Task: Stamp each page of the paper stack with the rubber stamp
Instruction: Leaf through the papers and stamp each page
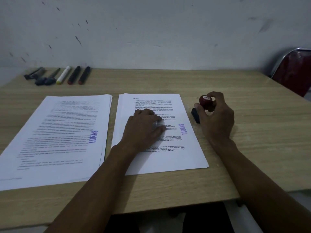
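Two paper stacks lie side by side on the wooden table [252,148]. The right stack [168,158] has printed text and a blue "LUNAS" mark [183,129] near its right edge. My left hand [144,126] lies flat on its middle, fingers spread. The left stack [55,140] also bears a blue "LUNAS" mark [93,136]. My right hand [216,118] rests on the table just right of the right stack, shut around the rubber stamp [204,102], whose red knob sticks up between thumb and fingers. A dark block [195,115], seemingly the stamp's base, sits under the thumb.
Several markers and pens [58,76] lie in a row at the table's back left, near the white wall. A red chair with a metal frame [292,71] stands past the table's right rear corner. The table's front edge runs close to my forearms.
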Motion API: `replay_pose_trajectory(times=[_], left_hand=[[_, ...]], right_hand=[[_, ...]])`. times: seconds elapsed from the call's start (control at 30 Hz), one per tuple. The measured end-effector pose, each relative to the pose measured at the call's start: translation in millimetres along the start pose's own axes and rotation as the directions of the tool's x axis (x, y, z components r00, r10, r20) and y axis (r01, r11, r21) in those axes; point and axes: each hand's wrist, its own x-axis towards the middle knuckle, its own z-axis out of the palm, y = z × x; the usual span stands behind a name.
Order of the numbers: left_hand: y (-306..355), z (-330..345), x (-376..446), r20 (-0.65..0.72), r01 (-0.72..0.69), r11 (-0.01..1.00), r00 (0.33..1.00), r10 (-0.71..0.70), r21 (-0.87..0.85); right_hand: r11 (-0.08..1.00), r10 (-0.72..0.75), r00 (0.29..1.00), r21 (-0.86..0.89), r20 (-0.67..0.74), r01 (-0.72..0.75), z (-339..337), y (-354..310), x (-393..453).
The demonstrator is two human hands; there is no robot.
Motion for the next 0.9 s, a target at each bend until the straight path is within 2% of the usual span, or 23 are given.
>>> replay_pose_trajectory(times=[0.37,0.43,0.5,0.57,0.63,0.67,0.77,0.83,0.9], left_hand=[[4.5,-3.1,-1.3,0.033,0.026,0.999,0.999,-0.025,-0.02],[5.6,-7.5,-3.2,-0.01,0.042,0.998,0.999,-0.042,-0.042],[5.2,-15.5,-4.5,-0.131,0.127,0.991,0.983,-0.13,-0.035],[4.0,-27.1,-6.9,-0.227,0.326,0.945,0.923,-0.31,0.034],[2.4,-37.3,-10.9,-0.209,0.511,0.842,0.855,-0.475,0.174],[1.4,-40.4,-13.7,-0.173,0.555,0.804,0.831,-0.529,0.212],[-2.2,-42.1,-19.1,-0.107,0.599,0.781,0.801,-0.59,0.179],[-2.1,-42.8,-19.6,-0.121,0.609,0.784,0.793,-0.598,0.117],[-1.1,-43.4,-18.6,-0.129,0.624,0.78,0.778,-0.615,0.04]], right_hand=[[0.999,0.022,0.999,0.03,0.039,-0.023,-2.2,-0.1,-0.5],[0.999,0.027,0.998,0.038,0.056,-0.029,-4.3,-0.1,-3.0],[0.999,0.037,0.999,0.028,0.039,-0.038,-8.7,0.1,-5.2],[0.999,0.049,0.999,0.007,0.006,-0.049,-15.8,-3.1,-9.3],[0.998,0.055,0.998,-0.013,-0.014,-0.055,-22.4,-9.7,-16.8],[0.998,0.053,0.999,-0.018,-0.009,-0.053,-25.1,-13.7,-21.8],[0.996,0.059,0.99,-0.066,0.127,-0.051,-29.8,-22.5,-37.3],[0.987,0.09,0.951,-0.156,0.295,-0.045,-30.6,-24.2,-44.8],[0.972,0.124,0.907,-0.232,0.402,-0.03,-29.4,-24.6,-49.6]])
